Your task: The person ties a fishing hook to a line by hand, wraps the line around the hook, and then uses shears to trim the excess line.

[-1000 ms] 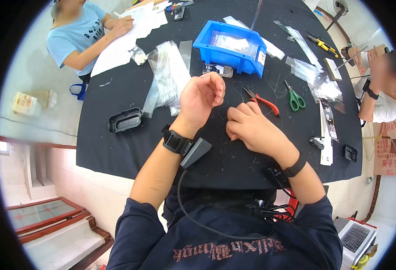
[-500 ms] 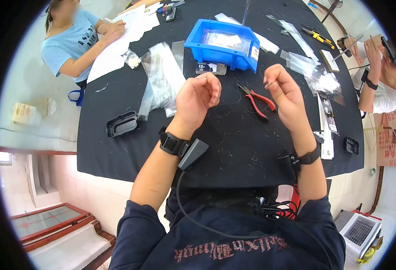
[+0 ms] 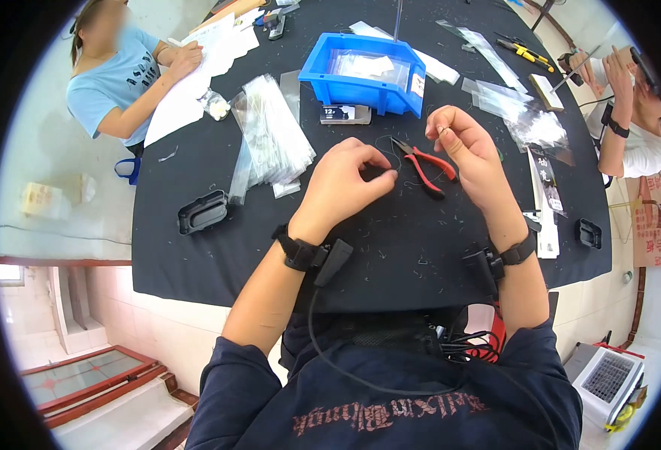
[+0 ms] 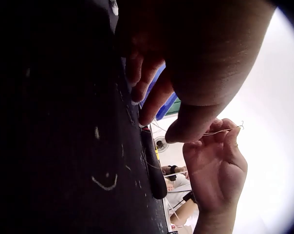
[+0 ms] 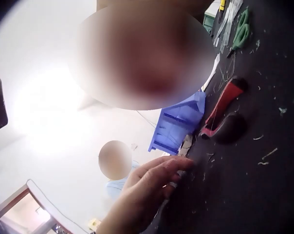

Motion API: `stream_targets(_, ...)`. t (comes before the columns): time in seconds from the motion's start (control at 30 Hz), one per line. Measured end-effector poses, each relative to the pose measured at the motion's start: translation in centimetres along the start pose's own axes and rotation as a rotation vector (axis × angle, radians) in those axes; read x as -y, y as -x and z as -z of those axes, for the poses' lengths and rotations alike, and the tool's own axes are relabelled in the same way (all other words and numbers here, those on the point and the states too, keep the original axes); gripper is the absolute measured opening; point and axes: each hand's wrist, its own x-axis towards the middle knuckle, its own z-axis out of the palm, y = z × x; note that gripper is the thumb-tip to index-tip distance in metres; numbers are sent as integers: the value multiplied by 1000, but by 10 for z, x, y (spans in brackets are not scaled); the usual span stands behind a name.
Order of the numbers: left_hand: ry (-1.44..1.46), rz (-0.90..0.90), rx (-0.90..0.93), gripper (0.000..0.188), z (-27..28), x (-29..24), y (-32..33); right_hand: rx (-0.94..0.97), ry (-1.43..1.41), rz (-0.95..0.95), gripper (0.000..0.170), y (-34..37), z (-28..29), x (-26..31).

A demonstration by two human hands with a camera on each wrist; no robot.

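Pinching fine line [image 4: 220,131] in right grip [image 3: 474,156], with left grip [image 3: 345,181] loose near pliers [image 3: 414,153]; likely light, limp, slippery, best taken near its end.

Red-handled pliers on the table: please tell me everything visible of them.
The pliers have red-and-black handles, looking like plastic, and a slim grey metal nose. They lie on the black tablecloth, handles spread, nose pointing away from the wearer, between the left hand and right hand. Neither hand grips them; whether the nose tips meet is unclear.
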Motion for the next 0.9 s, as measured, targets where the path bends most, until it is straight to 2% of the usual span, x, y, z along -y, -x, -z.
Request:
stream_targets(0.13,-107,-69,4,17,-6,-3,4,39,-40,-42,15,1,1,6)
stream_targets(0.2,-124,-80,-2,16,-10,2,4,226,-72,-98,17,1,8,5)
stream_targets(0.23,-141,-90,-9,16,-11,4,4,225,-72,-98,17,1,10,7)
stream_targets(0.3,-130,-76,-8,15,-11,7,3,348,-16,-145,20,2,11,13)
stream_targets(0.5,-107,-32,-12,12,-12,6,3,415,-76,-179,21,3,19,20)
stream_targets(0.9,-20,37,-12,17,-7,4,0,351,-73,-125,26,5,33,25)
